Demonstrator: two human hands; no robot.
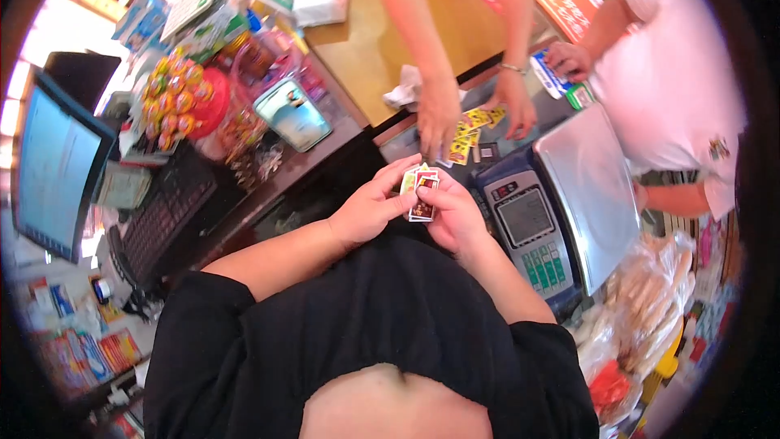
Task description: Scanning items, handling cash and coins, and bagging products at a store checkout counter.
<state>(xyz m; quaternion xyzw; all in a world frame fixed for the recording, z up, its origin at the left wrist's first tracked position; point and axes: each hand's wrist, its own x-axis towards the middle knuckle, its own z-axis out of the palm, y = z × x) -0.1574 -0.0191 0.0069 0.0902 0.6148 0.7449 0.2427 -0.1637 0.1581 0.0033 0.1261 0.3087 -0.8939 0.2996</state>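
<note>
A small stack of printed cards [425, 198] is held close to my body, between both hands. My left hand [375, 204] grips it from the left, thumb on its edge. From the right, my right hand [452, 210] holds the same cards, its thumb across the front one. Just beyond my hands, yellow printed cards [461, 145] lie spread on the counter. Another person's two hands [440, 113] reach down over them from the far side, one at each side of the cards.
A weighing scale [527, 216] with a metal pan stands at the right, beside plastic-bagged goods [646, 305]. Leftward are a smartphone [294, 114], a lollipop display [177, 100], a keyboard [164, 213] and a monitor [55, 164]. A second person in a pale shirt [670, 73] is at the far right.
</note>
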